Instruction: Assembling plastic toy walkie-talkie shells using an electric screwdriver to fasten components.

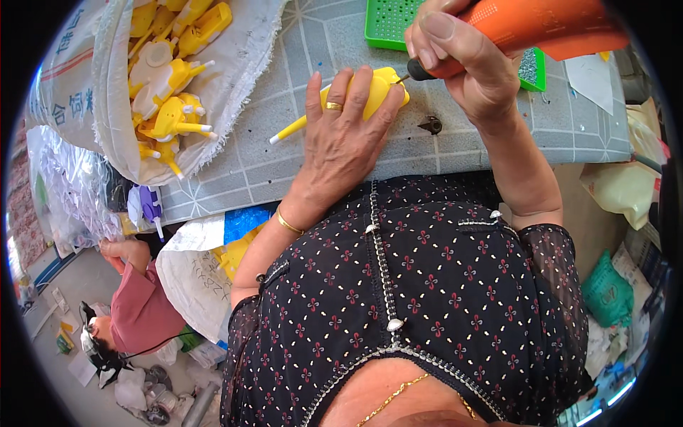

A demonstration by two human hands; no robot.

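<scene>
Our left hand (348, 132) lies palm down with fingers parted and bent over the yellow plastic piece (377, 92), pinning it to the tabletop (274, 167) near the upper middle of the frame. We judge that this spread grip keeps the piece from turning, while its slim tail sticks out toward the left.

Our right hand (473, 67) is closed around the orange power screwdriver (523, 25), upper right of centre. The tool leans so that its thin bit meets, or nearly meets, the right end of the piece; exact contact is too small to confirm. The low grip near the nose probably steadies the bit.

Just below the tool lies a small dark object (431, 125), kind unclear. Behind the right hand, a green tray (388, 43) shows in part; small metal bits show at its right, presumably kept there for short reach. At upper left, an open white sack (117, 78) holds more yellow pieces (171, 117), its mouth facing the left hand, likely for easy access.
</scene>
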